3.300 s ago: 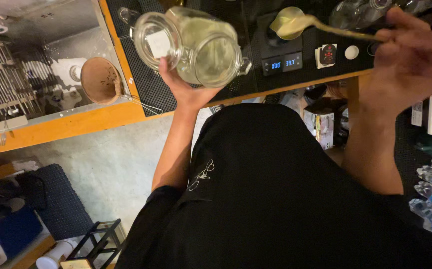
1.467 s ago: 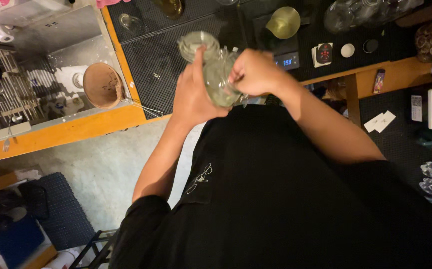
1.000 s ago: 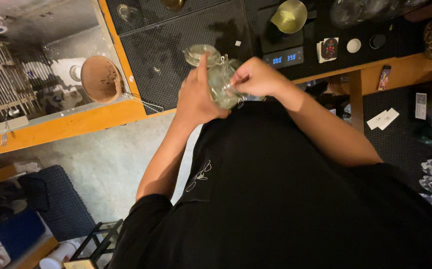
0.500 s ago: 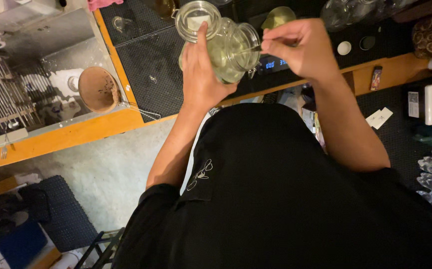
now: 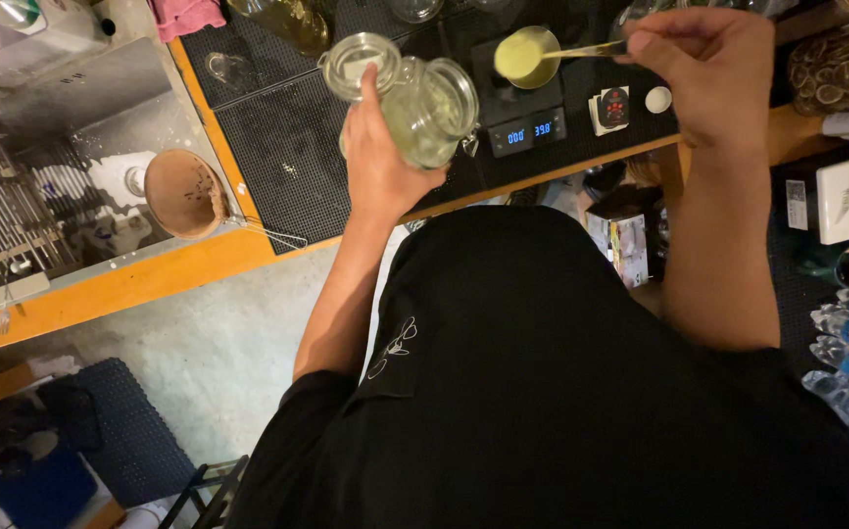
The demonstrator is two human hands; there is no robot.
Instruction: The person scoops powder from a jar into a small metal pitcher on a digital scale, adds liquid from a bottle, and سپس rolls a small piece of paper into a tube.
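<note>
Fingers of the left hand [image 5: 377,167] wrap tight around a glass jar [image 5: 424,108], tipped with its open mouth toward the right. Farther off, the right hand [image 5: 708,73] pinches a gold spoon [image 5: 586,50]; its long handle points left into a cup [image 5: 527,56] of pale green stuff on the scale [image 5: 522,118].

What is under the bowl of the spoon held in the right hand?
The spoon, held by the right hand, is heaped with pale yellow-green powder above a black digital scale with a lit blue display. Whatever sits on the scale directly beneath it is covered.
</note>
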